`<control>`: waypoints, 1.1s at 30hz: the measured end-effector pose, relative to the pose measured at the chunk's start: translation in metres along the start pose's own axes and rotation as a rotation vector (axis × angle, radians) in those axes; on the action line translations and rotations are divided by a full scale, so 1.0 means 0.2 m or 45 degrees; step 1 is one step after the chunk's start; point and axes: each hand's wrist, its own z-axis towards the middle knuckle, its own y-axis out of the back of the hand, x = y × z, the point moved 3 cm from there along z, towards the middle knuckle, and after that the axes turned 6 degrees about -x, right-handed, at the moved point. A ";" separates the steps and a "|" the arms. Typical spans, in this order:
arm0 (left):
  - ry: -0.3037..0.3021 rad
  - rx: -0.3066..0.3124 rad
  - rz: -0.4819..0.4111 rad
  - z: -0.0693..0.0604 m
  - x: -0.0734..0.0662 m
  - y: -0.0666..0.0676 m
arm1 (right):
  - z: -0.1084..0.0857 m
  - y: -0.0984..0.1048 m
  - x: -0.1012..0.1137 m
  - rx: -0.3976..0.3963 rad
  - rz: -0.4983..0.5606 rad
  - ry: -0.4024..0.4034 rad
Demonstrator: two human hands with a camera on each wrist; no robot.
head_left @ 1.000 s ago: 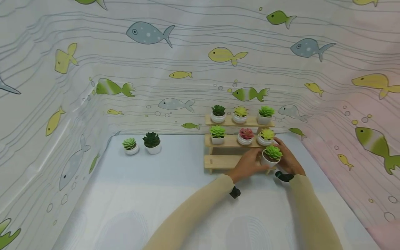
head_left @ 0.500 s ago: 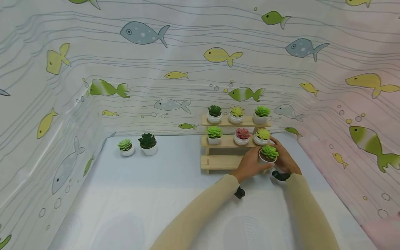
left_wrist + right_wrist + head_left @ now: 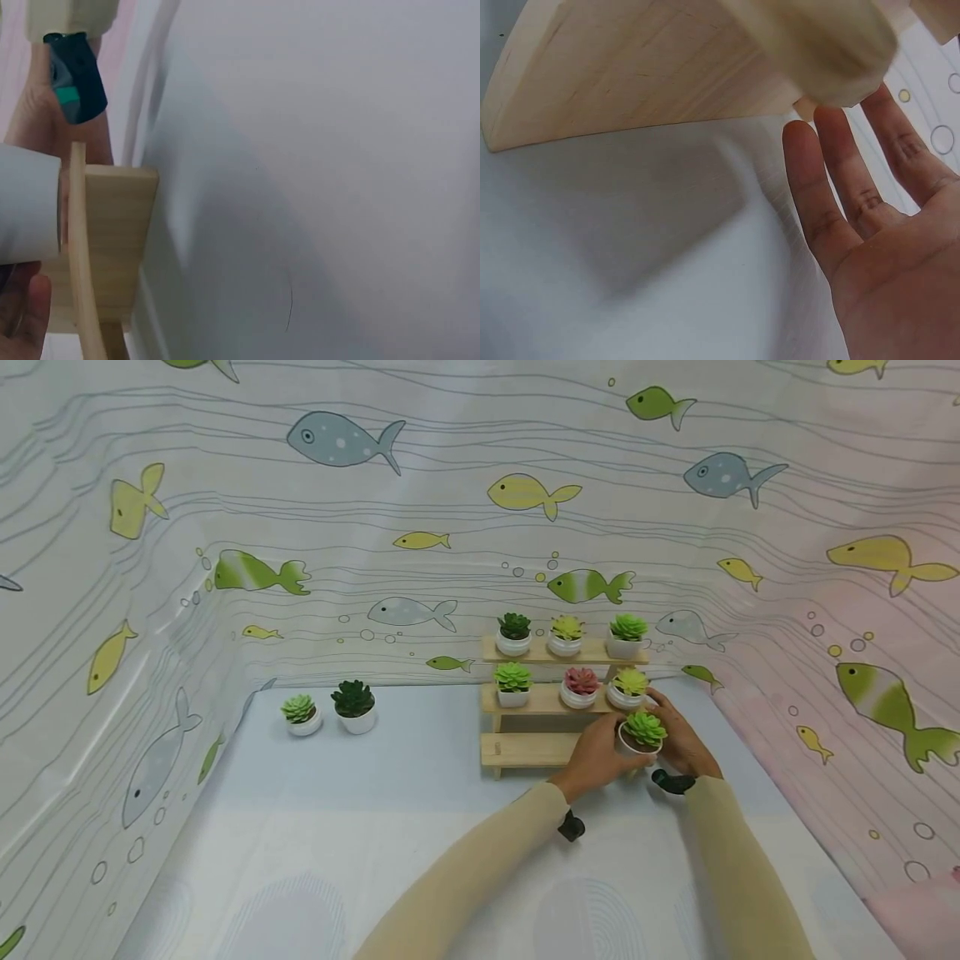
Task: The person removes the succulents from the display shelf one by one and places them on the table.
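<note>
Plants (image 3: 302, 714) (image 3: 354, 706), two, sit left on the table (image 3: 412, 827), presumably for elbow room. Left hand (image 3: 595, 757)'s gripping a green plant (image 3: 642, 731) at the rack (image 3: 534, 749)'s bottom right, probably for control; can't tell if they're touching. Right hand (image 3: 684, 741), fingers straight by that end, is maybe steadying it. From here, barely anything's moved since half a second back.

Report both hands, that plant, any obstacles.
Left hand grips potted green succulent. Right hand beside it, fingers extended. Plant at bottom shelf's right end, contact unclear. Yellow succulent close behind, on middle shelf.
</note>
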 end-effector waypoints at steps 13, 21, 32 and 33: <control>-0.096 -0.039 0.009 -0.05 -0.02 0.18 | 0.02 0.00 -0.02 -0.012 0.063 0.023; -0.112 -0.006 -0.060 -0.10 -0.03 0.32 | 0.02 0.00 -0.02 0.009 0.066 0.046; -0.084 -0.088 -0.072 -0.16 0.08 0.52 | 0.01 0.00 -0.01 0.037 0.072 0.060; -0.084 -0.097 -0.079 -0.16 0.09 0.53 | 0.01 -0.01 -0.01 0.036 0.068 0.057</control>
